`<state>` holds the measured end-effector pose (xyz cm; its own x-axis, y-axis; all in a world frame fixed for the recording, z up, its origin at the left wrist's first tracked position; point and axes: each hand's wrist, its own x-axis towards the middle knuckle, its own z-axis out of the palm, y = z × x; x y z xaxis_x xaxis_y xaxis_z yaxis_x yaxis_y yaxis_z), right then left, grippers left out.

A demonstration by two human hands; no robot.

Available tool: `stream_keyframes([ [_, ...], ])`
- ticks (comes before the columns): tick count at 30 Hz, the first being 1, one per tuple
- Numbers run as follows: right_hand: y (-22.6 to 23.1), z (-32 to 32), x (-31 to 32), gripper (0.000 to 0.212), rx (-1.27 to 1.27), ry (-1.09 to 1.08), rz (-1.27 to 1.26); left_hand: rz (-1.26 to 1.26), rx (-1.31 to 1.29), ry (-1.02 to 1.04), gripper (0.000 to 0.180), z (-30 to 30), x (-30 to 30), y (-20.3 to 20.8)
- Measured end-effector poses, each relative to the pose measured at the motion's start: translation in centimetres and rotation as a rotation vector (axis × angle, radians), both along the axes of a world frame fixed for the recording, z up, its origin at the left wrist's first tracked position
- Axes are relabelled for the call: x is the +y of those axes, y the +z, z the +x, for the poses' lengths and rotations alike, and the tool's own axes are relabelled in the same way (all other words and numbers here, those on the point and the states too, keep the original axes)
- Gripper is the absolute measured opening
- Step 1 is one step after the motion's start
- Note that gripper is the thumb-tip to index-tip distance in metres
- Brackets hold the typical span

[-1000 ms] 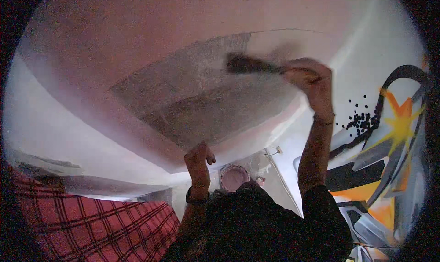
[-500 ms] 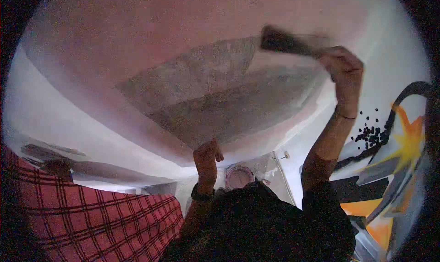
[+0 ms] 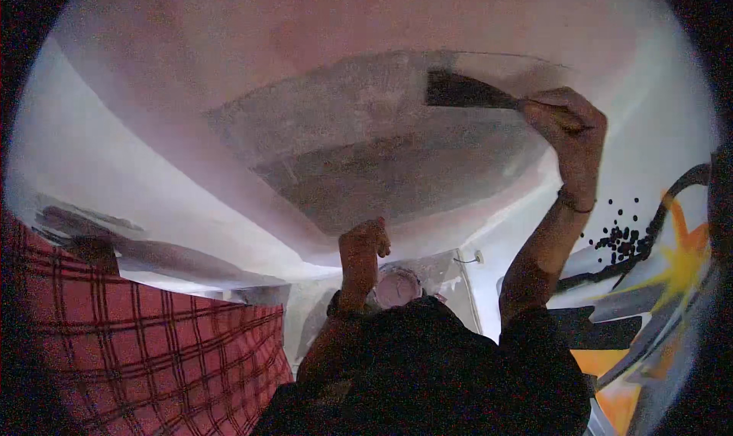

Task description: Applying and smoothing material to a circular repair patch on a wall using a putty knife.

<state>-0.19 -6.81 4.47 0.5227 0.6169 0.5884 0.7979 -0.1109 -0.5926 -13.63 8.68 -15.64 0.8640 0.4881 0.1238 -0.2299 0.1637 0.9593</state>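
My right hand (image 3: 566, 123) is raised at the right, fingers closed on the narrow end of a dark, flared putty knife (image 3: 466, 89). Its broad edge points left and lies against, or very close to, the upper part of a grey patch (image 3: 321, 119) on a large pink surface (image 3: 252, 31). Lower down, near the middle, my left hand (image 3: 361, 249) is held up with curled fingers, close to the bottom of the patch. Anything inside those fingers is hidden from view.
Behind my left wrist is a round, pinkish container (image 3: 398, 287) with a pale rim. Red plaid cloth (image 3: 168, 352) hangs at lower left. A white wall with a black, orange and yellow painting (image 3: 664, 260) rises on the right. A small fitting (image 3: 477, 257) sticks out near the wall corner.
The putty knife has come down a little and now meets the patch's upper area, no longer blurred. My left hand has shifted slightly right and up, still curled.
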Motion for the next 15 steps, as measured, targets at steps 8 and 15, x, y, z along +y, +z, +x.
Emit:
stream_keyframes([
  [8,-0.7,0.4,-0.1,0.016,0.106,-0.165,0.147,-0.106,-0.112,0.012,0.033,0.1,0.3,-0.7],
  [15,-1.8,1.0,-0.9,0.013,-0.013,-0.215,0.230,-0.049,-0.019,0.047,0.038,-0.2,0.1,-0.1],
])
